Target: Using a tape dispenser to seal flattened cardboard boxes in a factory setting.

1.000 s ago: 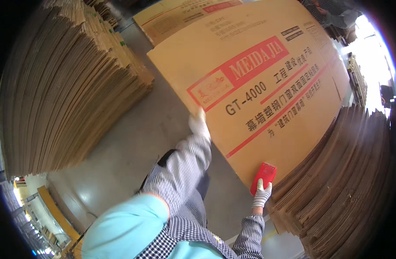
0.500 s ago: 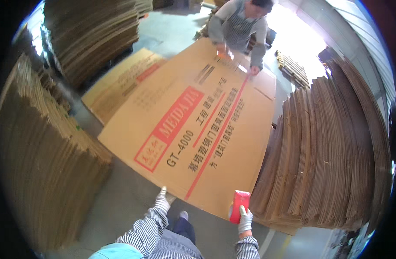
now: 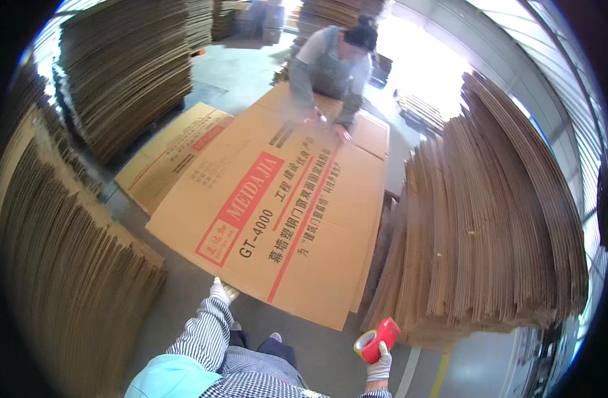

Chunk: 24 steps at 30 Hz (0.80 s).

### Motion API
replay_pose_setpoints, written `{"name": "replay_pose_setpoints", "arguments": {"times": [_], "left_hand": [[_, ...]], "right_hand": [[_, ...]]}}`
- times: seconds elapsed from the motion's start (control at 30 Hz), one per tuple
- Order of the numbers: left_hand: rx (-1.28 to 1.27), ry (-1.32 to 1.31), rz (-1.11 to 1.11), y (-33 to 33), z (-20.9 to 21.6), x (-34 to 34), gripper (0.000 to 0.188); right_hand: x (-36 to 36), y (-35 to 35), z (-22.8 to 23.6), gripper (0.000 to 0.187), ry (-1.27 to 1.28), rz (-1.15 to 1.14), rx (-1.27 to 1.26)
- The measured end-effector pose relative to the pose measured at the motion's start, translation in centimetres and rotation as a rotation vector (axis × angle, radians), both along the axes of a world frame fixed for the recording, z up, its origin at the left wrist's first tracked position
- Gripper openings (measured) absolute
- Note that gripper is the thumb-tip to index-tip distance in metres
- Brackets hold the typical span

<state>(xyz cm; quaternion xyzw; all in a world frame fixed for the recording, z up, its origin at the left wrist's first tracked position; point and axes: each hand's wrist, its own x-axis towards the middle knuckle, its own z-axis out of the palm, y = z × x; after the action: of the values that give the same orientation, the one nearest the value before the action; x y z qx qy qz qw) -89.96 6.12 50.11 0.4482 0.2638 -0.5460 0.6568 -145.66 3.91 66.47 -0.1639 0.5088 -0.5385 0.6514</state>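
Observation:
A large flat printed cardboard sheet [image 3: 317, 265] spreads out in front of me, with another layer's edge showing along its right side. My left hand [image 3: 221, 290], in a pale glove, grips the sheet's near left edge, thumb up and fingers partly hidden at the edge. My right hand [image 3: 379, 363], also gloved, is closed around a red tape dispenser [image 3: 387, 331] with a tape roll in it. The dispenser is held apart from the sheet, off its near right corner. Across the sheet, a co-worker [image 3: 330, 69] leans over with both hands at its far end.
Tall stacks of flat cardboard stand at the left [image 3: 71, 278], the far left [image 3: 125, 66] and along the right [image 3: 476, 239]. Another printed cardboard sheet [image 3: 164, 159] lies left of the large one. Grey floor [image 3: 184, 298] shows around my feet, with a yellow line at the right.
My right hand has drawn the tape dispenser away from the sheet's near right corner and tilted it, so the roll now shows. My left hand stays at the near edge. The whole view has shifted.

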Motion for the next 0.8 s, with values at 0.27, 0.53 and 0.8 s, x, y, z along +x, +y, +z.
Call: {"name": "replay_pose_setpoints", "arguments": {"times": [0.27,0.53,0.8], "left_hand": [[0.076,-0.211,-0.056,-1.5,5.8,-1.5,0.062],[0.054,-0.089,-0.003,-0.3,4.6,-0.9,0.058],[-0.055,-0.158,-0.023,1.6,4.9,1.2,0.068]], "right_hand": [[-8.2,2.2,-5.1,0.070,0.079,-0.076,0.008],[-6.6,6.2,-2.8,0.070,0.090,-0.108,0.007],[-3.7,10.9,-2.1,0.061,0.099,-0.231,0.067]]}}
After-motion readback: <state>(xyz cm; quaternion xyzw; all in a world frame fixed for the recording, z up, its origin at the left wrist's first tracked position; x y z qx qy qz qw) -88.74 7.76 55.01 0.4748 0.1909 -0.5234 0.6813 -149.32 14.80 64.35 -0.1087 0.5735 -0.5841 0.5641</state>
